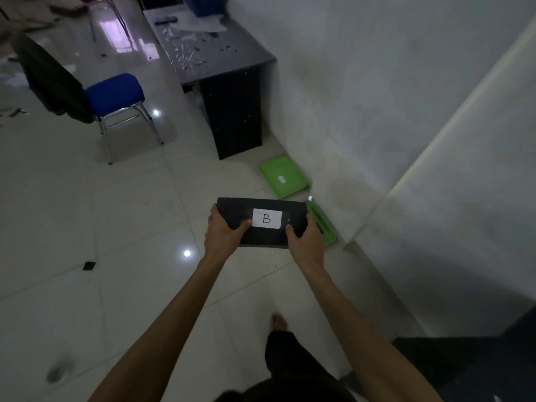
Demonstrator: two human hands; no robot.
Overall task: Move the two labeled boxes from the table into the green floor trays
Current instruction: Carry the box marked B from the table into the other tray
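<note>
I hold the black box [262, 223] out in front of me at arm's length, its white label [266, 218] marked B facing up so I can check which box this is. My left hand [224, 232] is closed round the box's left end, thumb on top and fingers underneath, and my right hand [304, 237] is closed round the right end the same way; a grip at each end keeps the box level as I walk (one bare foot [279, 321] shows below, mid-step by the look of it).

Two green trays lie on the tiled floor along the right-hand wall. The near tray [324, 224] is mostly hidden behind the box's right end, so I judge the box is over or just short of it, still in the air. The far tray [282, 177] sits beside the foot of the dark counter [220, 59] and carries a small white tag; I cannot read it. I see no second box. Next I would lower this one flat into the near tray.
</note>
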